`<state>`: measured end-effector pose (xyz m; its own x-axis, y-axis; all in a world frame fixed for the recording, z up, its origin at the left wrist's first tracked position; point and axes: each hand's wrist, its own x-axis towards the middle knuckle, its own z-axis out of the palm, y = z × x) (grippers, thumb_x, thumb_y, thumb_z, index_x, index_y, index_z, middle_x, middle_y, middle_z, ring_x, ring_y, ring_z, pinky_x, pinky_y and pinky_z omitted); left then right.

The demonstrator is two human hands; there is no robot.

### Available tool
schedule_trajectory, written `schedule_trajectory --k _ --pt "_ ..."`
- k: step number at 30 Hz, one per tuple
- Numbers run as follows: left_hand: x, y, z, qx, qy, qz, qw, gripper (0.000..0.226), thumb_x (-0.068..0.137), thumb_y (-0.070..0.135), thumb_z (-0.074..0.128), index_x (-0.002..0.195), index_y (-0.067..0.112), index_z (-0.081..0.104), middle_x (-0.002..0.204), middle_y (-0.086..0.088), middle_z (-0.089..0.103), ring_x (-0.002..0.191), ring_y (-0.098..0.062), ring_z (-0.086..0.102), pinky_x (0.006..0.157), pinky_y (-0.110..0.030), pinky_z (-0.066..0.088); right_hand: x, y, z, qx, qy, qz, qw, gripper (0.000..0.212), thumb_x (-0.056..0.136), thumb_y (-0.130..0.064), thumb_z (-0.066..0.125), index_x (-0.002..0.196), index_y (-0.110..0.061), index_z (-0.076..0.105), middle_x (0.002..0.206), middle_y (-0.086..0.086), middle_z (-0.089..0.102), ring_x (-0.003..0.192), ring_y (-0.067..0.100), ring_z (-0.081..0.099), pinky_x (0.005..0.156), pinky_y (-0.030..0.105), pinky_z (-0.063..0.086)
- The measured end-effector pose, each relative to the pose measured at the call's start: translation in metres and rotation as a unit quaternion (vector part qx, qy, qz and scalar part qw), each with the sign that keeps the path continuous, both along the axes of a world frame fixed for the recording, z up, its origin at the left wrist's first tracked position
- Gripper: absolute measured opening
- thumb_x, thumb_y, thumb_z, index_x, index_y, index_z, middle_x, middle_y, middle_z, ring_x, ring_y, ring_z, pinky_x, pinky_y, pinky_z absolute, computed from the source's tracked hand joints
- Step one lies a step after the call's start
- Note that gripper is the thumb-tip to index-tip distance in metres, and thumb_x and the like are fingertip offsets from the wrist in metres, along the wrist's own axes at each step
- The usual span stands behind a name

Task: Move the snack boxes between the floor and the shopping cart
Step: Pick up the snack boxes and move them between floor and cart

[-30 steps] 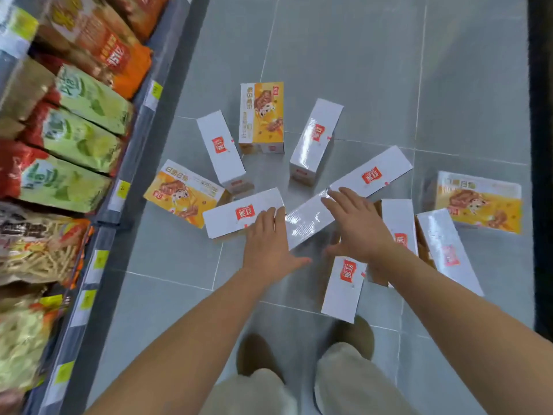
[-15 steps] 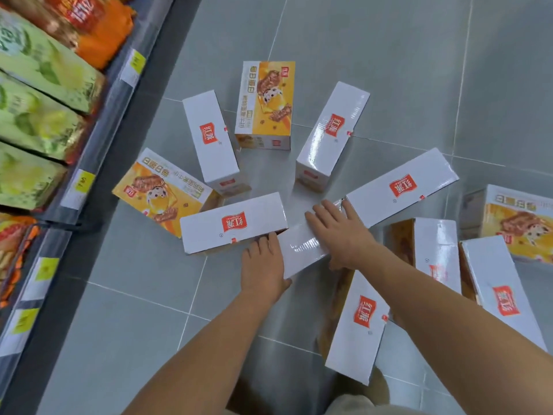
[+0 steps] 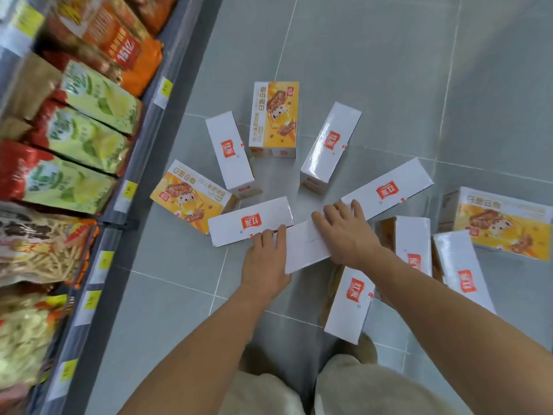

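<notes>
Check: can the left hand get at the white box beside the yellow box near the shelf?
Likely yes. Fingertips of the left hand touch that white box at its near edge; nothing lies on it, and the right hand rests on the long box.

the floor (image 3: 389, 70) is grey tile with pale grout lines. the white box (image 3: 250, 224) left of centre carries a small red logo, as do most of the snack boxes. the long box (image 3: 305, 247) in the middle shows plain glossy white at its near end. the far box (image 3: 273, 115), the left box (image 3: 188, 199) and the right box (image 3: 502, 223) are orange-yellow with brown snack pictures and a white strip. beside them, the green bags (image 3: 68, 181) are yellow-green with red ends, the orange bag (image 3: 128, 52) has red print, and yellow tags (image 3: 165, 86) dot the grey shelf rail (image 3: 185, 55). the trousers (image 3: 374, 390) are cream.
</notes>
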<state>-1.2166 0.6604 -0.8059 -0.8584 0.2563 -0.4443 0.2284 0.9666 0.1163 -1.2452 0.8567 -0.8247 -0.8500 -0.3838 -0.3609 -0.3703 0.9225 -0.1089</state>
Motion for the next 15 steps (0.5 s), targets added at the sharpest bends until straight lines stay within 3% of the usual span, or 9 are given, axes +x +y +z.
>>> schedule_trajectory --k 10,13,15 --pt "-0.037 0.012 0.290 0.053 0.039 -0.090 0.994 0.084 0.073 0.037 0.070 0.141 0.015 0.026 0.128 -0.011 0.043 0.118 -0.029 0.039 0.086 -0.038 0.044 -0.002 0.021 0.301 0.040 0.022 -0.061 0.997 0.095 0.067 -0.043 0.078 0.139 -0.021 0.020 0.138 0.010 0.036 0.129 0.031 0.031 0.110 0.059 0.016" --pt "-0.051 0.018 0.381 0.094 0.054 -0.116 0.987 0.090 0.068 0.035 0.075 0.141 0.015 0.026 0.126 -0.011 0.042 0.117 -0.030 0.037 0.081 -0.042 0.045 -0.001 0.029 0.402 0.055 0.051 -0.103 0.992 0.093 0.070 -0.038 0.074 0.142 -0.018 0.020 0.138 0.012 0.037 0.127 0.032 0.033 0.108 0.058 0.022" --pt "-0.058 0.021 0.445 0.111 0.065 -0.150 0.980 0.095 0.065 0.034 0.076 0.143 0.017 0.024 0.130 -0.009 0.040 0.119 -0.030 0.034 0.084 -0.043 0.045 0.009 0.033 0.469 0.064 0.080 -0.126 0.987 0.092 0.070 -0.040 0.073 0.142 -0.018 0.020 0.136 0.012 0.038 0.125 0.032 0.035 0.106 0.056 0.025"
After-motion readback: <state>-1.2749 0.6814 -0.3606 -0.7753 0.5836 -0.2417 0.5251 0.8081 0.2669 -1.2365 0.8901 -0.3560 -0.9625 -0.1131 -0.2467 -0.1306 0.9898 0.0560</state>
